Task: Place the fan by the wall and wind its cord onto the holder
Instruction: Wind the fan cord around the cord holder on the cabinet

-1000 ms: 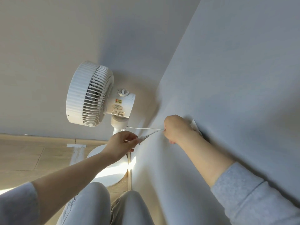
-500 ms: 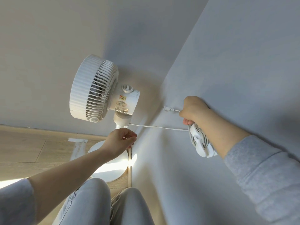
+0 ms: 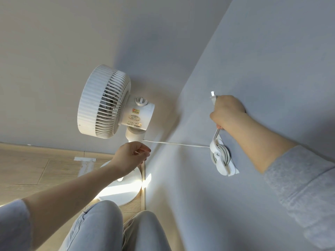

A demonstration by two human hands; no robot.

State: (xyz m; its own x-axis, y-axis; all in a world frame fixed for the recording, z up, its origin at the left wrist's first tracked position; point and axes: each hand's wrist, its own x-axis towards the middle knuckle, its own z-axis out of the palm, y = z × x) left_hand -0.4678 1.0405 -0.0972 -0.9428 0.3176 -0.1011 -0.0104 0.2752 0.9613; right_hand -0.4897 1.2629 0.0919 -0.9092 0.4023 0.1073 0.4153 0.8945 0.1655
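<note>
place: likely a home room | cues: plain walls (image 3: pixel 272 51), wood-look floor (image 3: pixel 36 169), pedestal fan (image 3: pixel 103 102)

cord (image 3: pixel 175 143) stretched btwn fan (image 3: pixel 116 105) & holder (image 3: pixel 220 156) — bars corner gap, wall (image 3: pixel 272 51) below holder free

Your pale wood-plank floor (image 3: pixel 25 173) carries the fan (image 3: pixel 107 104), standing on its round white base (image 3: pixel 125 192) with sunlight across it. Just left of the base, a strip of white tape (image 3: pixel 84 159) lies flat on the planks, near the skirting (image 3: pixel 54 149).
</note>
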